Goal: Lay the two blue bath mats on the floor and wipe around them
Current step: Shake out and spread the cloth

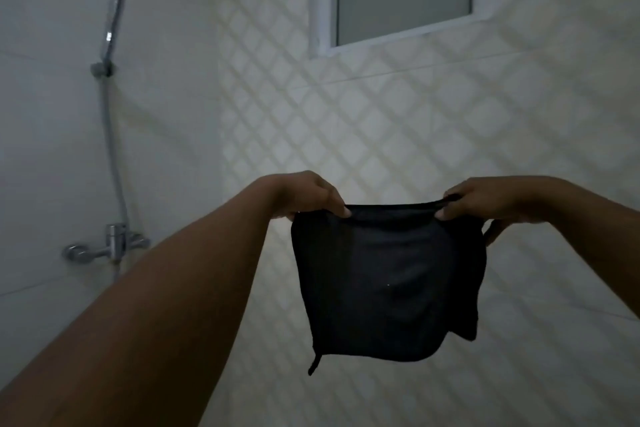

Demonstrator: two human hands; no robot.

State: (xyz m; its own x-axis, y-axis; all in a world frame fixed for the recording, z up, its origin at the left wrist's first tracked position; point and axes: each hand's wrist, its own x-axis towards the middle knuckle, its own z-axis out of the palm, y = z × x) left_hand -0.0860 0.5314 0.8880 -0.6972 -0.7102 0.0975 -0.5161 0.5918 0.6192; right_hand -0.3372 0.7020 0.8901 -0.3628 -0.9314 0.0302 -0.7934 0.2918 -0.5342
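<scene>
Head view: I read the fingers of both hands as curled, with the left hand and right hand each pinching a top corner of the dark cloth, which hangs at lower centre of the frame. Risk: one pinch slips and the cloth swings down. The bath mats are not visible.

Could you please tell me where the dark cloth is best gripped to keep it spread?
Along its top edge near the corners, from either side: pinched there by the left hand and right hand, the cloth hangs down spread.
</scene>
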